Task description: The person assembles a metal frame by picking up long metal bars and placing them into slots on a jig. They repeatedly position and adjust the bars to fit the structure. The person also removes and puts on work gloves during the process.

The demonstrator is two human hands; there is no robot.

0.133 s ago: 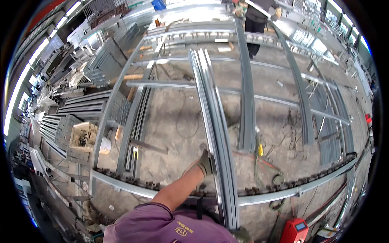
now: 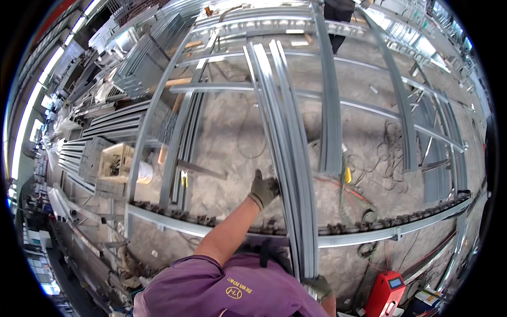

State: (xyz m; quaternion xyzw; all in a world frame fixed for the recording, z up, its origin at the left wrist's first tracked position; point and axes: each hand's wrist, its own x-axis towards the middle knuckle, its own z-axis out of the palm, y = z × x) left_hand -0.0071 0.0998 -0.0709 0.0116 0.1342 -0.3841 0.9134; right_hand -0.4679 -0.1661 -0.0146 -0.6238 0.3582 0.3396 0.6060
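Note:
A bundle of long grey metal profiles (image 2: 296, 158) runs from my waist to the far side of a metal frame, lying over its rails; the far ends are spread slightly apart. My left hand (image 2: 264, 191), in a dark work glove, is at the bundle's left side, thumb stretched up and away from the fingers. Its fingertips are against or just behind the outermost profile; contact is hard to tell. My right hand (image 2: 319, 288), also gloved, grips the bundle's near end from the right, its fingers partly hidden.
A toothed front rail (image 2: 359, 239) crosses before me. More profiles (image 2: 330, 105) lie over the frame to the right. At left are a crate (image 2: 115, 162), a white bucket (image 2: 144, 172) and stacked profiles (image 2: 116, 124). A red machine (image 2: 385, 293) stands near right. Another person (image 2: 338, 21) stands beyond.
The profiles have fanned apart at the far end. My left thumb now points up, away from the bundle. More of my right hand shows, and the whole view has shifted slightly.

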